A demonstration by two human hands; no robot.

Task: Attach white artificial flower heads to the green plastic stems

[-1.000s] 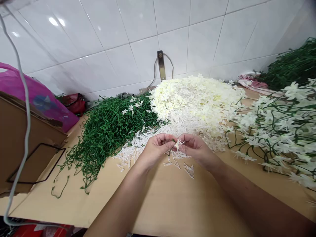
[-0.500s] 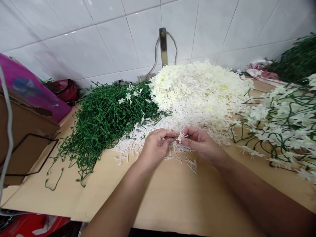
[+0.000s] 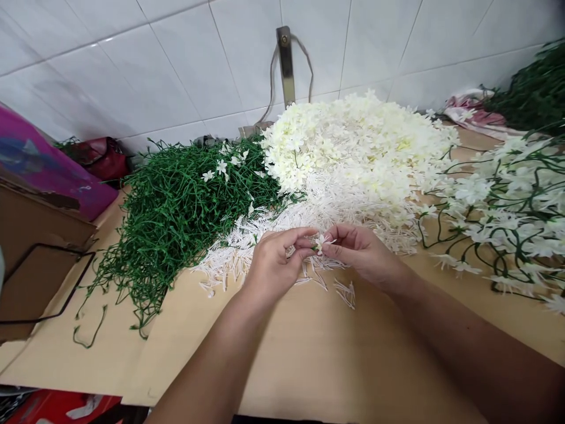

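A small white flower (image 3: pixel 321 244) sits between my two hands, above the near edge of a pile of white stamens (image 3: pixel 238 244). My left hand (image 3: pixel 278 259) pinches the green stem end at the flower's left side. From the right, my right hand (image 3: pixel 359 250) has thumb and forefinger closed on the flower's petals. Behind the hands lies a heap of cream-white petals (image 3: pixel 353 141). To the left is a heap of green stems (image 3: pixel 176 200) with a few white flowers on top. Flowers joined to stems (image 3: pixel 507 206) spread at the right.
Brown board (image 3: pixel 309 353) covers the table before a white tiled wall (image 3: pixel 176 70). A cardboard box (image 3: pixel 39 247) and pink panel (image 3: pixel 53 165) stand left, near a red bag (image 3: pixel 106 159). A pink-and-white cloth (image 3: pixel 477 112) and more green stems (image 3: pixel 529 88) lie back right.
The camera view has shifted slightly. My left fingers have spread a little around the stem end, while both hands remain at the small white flower.
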